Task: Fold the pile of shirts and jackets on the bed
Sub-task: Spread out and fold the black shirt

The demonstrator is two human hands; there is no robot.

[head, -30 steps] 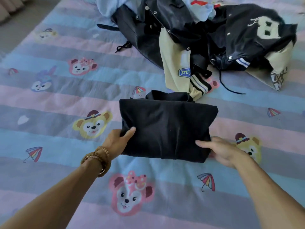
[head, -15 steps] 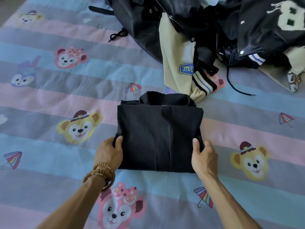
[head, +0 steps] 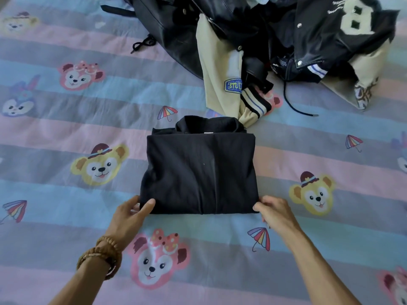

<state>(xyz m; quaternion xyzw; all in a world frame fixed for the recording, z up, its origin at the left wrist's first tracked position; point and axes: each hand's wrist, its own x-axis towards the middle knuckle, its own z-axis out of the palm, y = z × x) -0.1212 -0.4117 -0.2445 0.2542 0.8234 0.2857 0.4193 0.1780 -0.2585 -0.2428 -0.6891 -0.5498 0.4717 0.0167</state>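
Note:
A folded black shirt (head: 199,172) lies as a neat rectangle in the middle of the bed, its collar at the far end. My left hand (head: 130,214), with bead bracelets at the wrist, pinches the shirt's near left corner, thumb on top. At the near right corner my right hand (head: 275,213) holds the edge with curled fingers. Behind the shirt sits the unfolded pile (head: 264,40): a black leather jacket (head: 176,34), a beige sleeve with a blue patch (head: 222,69), and a black varsity jacket with a big "8" (head: 356,18).
The bedsheet (head: 66,119) is striped pink, blue and grey with cartoon bears and umbrellas. A black drawstring (head: 295,106) trails from the pile toward the right. A second cord (head: 142,44) lies left of the pile.
The shirt's right side has been squared into a tighter rectangle. Both hands have slid from its sides down to the near corners.

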